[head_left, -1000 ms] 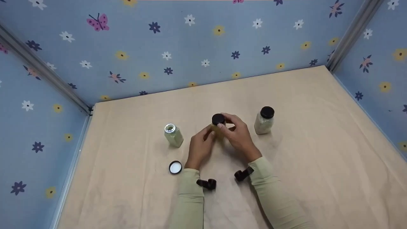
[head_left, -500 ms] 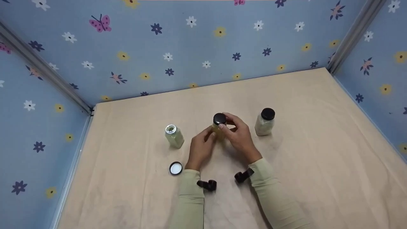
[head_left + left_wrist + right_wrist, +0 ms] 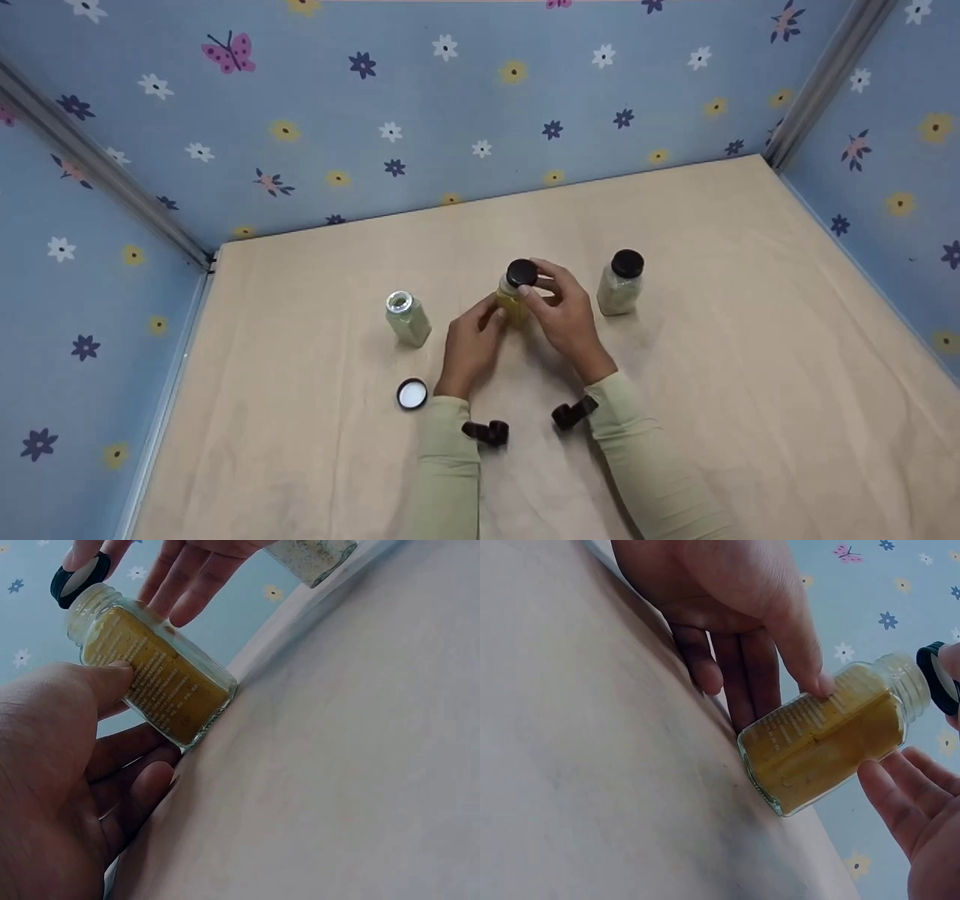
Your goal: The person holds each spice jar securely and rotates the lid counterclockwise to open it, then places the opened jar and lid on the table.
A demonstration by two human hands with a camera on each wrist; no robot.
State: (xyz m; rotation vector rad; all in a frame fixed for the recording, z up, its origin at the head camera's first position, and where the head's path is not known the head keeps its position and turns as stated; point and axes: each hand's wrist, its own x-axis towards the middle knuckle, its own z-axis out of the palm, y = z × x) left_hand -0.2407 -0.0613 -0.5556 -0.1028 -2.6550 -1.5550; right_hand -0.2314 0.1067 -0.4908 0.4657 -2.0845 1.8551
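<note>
A glass jar of yellow-brown powder stands on the cloth-covered table, its threaded neck bare. My left hand grips the jar's body between thumb and fingers. Just above the neck, my right hand pinches a black screw cap, tilted so its pale inside shows in both wrist views. To the left stands an uncapped jar with pale green contents. Its near neighbour is a black cap lying with the white inside up. On the right is a capped jar with pale contents.
A beige cloth with creases covers the table. Blue flowered panels rise at the back and both sides, joined by grey metal posts. Each wrist wears a black camera mount.
The right hand has lifted the black cap off the yellow-brown jar's neck, up and slightly right. The left hand keeps its grip on the jar. The other jars stay put.
</note>
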